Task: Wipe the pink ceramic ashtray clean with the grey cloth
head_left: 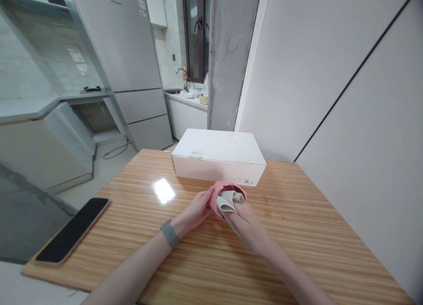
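Observation:
A pink, round, hollow container (215, 200) is tipped so that its opening faces me, above the wooden table. My left hand (201, 206) grips its left side, thumb on the outer wall. A light beige cloth (228, 201) is bunched in the opening, with part hanging out below. My right hand (245, 217) holds the cloth, its fingers pushed into the opening and partly hidden by the folds. The underside of the container is out of sight, so I cannot tell whether it touches the table.
A white cardboard box (218, 147) lies just behind my hands. A black-screened phone or tablet (73, 230) rests at the left edge of the wood-grain table (297, 234). A white wall (330, 67) borders the table's right side. A fridge (115, 41) stands beyond.

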Tool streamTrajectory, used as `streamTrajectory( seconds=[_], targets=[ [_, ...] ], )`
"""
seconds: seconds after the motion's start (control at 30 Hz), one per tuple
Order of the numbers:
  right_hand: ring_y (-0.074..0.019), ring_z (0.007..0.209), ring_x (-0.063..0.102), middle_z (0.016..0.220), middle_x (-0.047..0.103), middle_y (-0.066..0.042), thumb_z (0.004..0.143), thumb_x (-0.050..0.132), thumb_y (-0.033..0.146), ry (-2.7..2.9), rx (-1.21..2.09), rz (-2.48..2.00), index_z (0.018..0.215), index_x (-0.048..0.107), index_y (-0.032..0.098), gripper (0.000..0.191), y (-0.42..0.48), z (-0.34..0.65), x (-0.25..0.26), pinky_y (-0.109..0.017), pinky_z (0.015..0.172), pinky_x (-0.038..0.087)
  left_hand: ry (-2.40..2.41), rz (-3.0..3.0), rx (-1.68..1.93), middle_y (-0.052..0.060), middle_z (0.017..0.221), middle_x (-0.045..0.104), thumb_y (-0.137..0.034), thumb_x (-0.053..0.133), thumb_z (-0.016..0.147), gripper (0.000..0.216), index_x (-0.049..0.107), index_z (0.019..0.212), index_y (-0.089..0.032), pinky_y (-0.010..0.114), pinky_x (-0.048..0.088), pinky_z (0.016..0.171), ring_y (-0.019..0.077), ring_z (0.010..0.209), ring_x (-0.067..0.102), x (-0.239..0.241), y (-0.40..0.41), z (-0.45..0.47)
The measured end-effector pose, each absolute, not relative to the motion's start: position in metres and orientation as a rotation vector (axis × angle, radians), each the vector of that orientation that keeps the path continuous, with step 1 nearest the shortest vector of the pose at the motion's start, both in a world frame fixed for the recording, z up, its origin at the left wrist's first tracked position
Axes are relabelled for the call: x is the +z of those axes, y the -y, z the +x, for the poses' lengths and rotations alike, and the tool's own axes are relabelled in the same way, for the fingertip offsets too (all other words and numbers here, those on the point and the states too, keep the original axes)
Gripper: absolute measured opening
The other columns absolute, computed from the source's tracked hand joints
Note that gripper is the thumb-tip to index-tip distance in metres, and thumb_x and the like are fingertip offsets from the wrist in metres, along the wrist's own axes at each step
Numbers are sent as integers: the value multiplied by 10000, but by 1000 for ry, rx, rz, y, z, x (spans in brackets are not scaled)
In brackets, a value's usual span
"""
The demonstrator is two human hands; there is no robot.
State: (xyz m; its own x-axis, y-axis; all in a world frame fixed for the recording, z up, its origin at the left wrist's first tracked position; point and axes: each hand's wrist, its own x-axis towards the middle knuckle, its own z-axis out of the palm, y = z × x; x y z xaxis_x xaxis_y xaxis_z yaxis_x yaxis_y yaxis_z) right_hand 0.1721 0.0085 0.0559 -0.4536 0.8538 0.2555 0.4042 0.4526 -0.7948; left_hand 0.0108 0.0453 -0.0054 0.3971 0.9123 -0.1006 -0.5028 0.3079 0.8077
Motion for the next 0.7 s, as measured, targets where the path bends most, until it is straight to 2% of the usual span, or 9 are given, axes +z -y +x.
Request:
streamTrajectory(
  seconds=[0.1, 0.27, 0.33, 0.43, 0.57, 0.7],
  targets=[
    [-198, 808, 513, 858, 594, -13, 960, 377, 313, 1954, 929, -1062, 746, 523, 215, 277, -12, 173, 54, -308, 739, 381, -535, 747, 1028, 167, 1211, 667, -454, 576, 892, 468, 667, 1157, -79, 361, 441, 971, 265, 1121, 606, 1, -41, 18],
    [-230, 957, 545, 997, 639, -34, 952, 398, 322, 1771, 942, -1078, 881, 609, 214, 247, -14, 169, 48, -327, 859, 388, -314, 667, 1057, 121, 1384, 556, -428, 458, 956, 466, 579, 1299, -136, 390, 297, 1132, 268, 1330, 446, 9, -31, 32],
    [-235, 993, 542, 1042, 643, -39, 949, 405, 316, 1778, 907, -1076, 899, 612, 221, 233, -12, 168, 50, -335, 887, 378, -295, 617, 1028, 106, 1391, 553, -418, 426, 967, 464, 565, 1317, -147, 388, 279, 1144, 261, 1345, 430, 10, -30, 34],
    [-234, 974, 545, 1008, 647, -38, 949, 408, 323, 1829, 876, -1062, 867, 613, 227, 240, -10, 168, 53, -342, 892, 375, -327, 563, 1045, 96, 1368, 576, -405, 402, 970, 457, 574, 1307, -148, 381, 271, 1146, 253, 1343, 434, 6, -31, 37],
    [-225, 942, 548, 982, 645, -34, 944, 398, 291, 1821, 868, -1056, 855, 610, 228, 239, -11, 169, 53, -330, 861, 388, -430, 621, 1122, 90, 1374, 572, -497, 334, 974, 537, 560, 1324, -158, 375, 261, 1146, 249, 1350, 423, -1, -33, 41],
    [-231, 961, 549, 1027, 650, -49, 937, 384, 273, 1820, 850, -1070, 914, 618, 222, 241, -13, 170, 50, -336, 870, 391, -542, 684, 1080, 84, 1393, 555, -543, 378, 950, 553, 549, 1338, -186, 359, 329, 1096, 250, 1339, 431, -4, -30, 38]
  ],
)
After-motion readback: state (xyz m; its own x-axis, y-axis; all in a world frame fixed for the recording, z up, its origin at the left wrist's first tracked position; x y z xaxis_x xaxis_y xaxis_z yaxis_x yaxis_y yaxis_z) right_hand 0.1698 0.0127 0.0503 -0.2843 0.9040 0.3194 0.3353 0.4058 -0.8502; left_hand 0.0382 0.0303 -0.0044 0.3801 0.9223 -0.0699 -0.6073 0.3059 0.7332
